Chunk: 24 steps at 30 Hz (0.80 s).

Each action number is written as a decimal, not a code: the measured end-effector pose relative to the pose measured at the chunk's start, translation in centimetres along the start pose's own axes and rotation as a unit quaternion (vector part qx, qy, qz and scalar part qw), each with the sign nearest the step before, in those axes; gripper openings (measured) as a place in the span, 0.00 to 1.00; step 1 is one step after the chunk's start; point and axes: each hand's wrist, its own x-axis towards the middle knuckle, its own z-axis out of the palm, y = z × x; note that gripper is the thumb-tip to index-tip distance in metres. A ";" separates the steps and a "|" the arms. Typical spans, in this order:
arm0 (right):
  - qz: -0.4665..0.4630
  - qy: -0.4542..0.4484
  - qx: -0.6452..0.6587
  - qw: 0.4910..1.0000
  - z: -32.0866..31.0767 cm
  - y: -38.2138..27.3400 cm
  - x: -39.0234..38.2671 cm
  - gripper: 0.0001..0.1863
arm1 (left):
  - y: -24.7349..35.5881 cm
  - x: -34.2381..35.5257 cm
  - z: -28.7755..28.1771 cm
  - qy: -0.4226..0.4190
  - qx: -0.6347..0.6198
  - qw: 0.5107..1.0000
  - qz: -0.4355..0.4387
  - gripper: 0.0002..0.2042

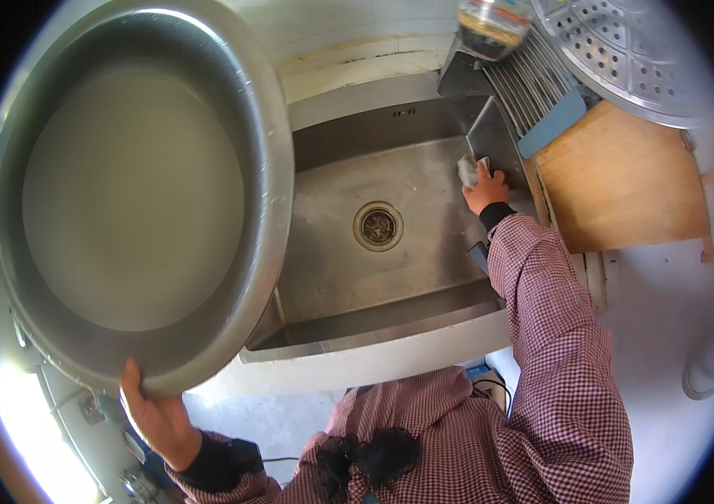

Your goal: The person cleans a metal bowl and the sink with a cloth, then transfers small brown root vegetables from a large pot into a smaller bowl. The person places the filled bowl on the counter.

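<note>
A large round steel basin [260,210] stands tilted up on the left, partly over the sink. My left hand [155,412] grips its lower rim, thumb on the inner side. My right hand [483,189] holds a pale grey cloth [469,168] against the right side of the steel sink [323,193], near the back corner. The sink has a round drain [379,225] in its bottom. A dark object [478,256] shows beside my right forearm, partly hidden by it.
A wire rack [508,71] with a blue strip [551,126] is at the sink's back right, beside a jar [491,27]. A perforated steel plate [625,55] and a wooden board [625,189] lie on the right. A bright opening [29,428] is at the lower left.
</note>
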 end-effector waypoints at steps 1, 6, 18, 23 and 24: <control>-0.008 -0.008 -0.045 0.999 1.0 -0.5 0.0 0.34 | 0.5 0.2 -0.6 -0.008 -0.001 1.000 -0.004 0.19; 0.028 -0.055 -0.107 0.992 6.9 -1.3 3.0 0.30 | 2.0 1.6 -3.5 0.143 0.153 0.974 0.084 0.21; -0.086 0.112 -0.213 0.967 11.3 -11.2 10.4 0.14 | 4.2 1.9 -9.4 0.196 0.512 0.796 0.258 0.22; -0.191 0.067 -0.098 0.974 12.3 -17.6 4.1 0.15 | 4.7 1.8 -12.2 0.186 0.649 0.673 0.301 0.23; -0.264 0.080 -0.077 0.958 12.3 -17.8 2.3 0.15 | 4.9 1.9 -12.9 0.180 0.677 0.645 0.306 0.23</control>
